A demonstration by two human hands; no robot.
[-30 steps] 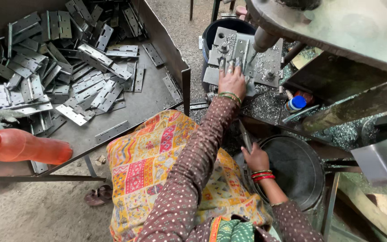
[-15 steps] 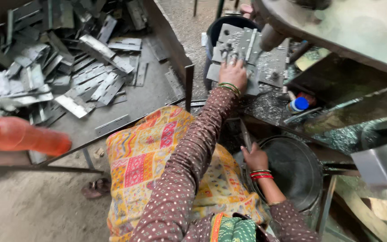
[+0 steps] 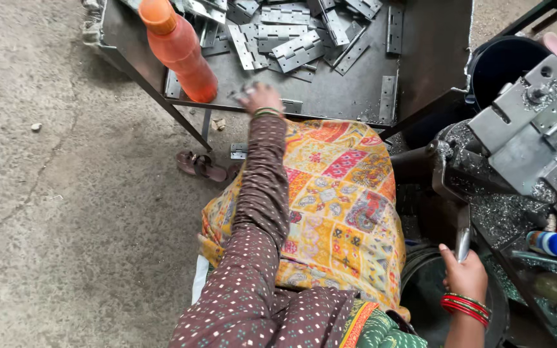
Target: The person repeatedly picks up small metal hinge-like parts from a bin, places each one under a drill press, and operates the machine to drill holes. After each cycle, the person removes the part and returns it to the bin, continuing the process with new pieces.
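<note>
Left hand (image 3: 262, 98) at 12 o'clock, fingers blurred over a small grey metal hinge (image 3: 289, 106) on the dark steel tray (image 3: 420, 58), grip impossible to tell, orange plastic bottle (image 3: 178, 48) at 11 o'clock, right hand (image 3: 464, 276) at 4 o'clock closed around a grey metal lever handle (image 3: 463, 233).

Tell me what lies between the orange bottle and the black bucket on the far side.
In the head view, loose metal hinges lie scattered on the dark metal tray between the orange bottle and the black bucket.
</note>
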